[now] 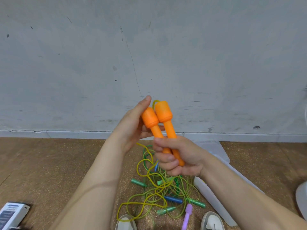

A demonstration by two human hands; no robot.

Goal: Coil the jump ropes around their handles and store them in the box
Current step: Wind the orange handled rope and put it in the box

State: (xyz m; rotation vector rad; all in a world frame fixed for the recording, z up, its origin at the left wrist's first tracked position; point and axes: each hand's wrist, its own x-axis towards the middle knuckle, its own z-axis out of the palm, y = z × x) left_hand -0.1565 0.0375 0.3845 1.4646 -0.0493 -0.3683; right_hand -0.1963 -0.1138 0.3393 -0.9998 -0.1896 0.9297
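Two orange jump-rope handles (160,119) stand side by side, thick ends up, in front of the wall. My right hand (174,156) is clenched around their thin lower ends. My left hand (132,128) lies open against the left handle's thick head, fingers spread behind it. A yellow rope (141,173) loops over the handle tops and hangs down to the floor. Below lies a tangle of green and yellow ropes with green handles (138,183), a blue handle (173,200) and a purple handle (187,214). A clear plastic box (214,196) lies to the right, partly hidden by my right forearm.
A grey scuffed wall rises close ahead above a brown cork-like floor. Two white shoes (126,223) sit at the bottom edge. A dark-and-white carton (11,213) lies at the bottom left. A pale round object (302,198) shows at the right edge.
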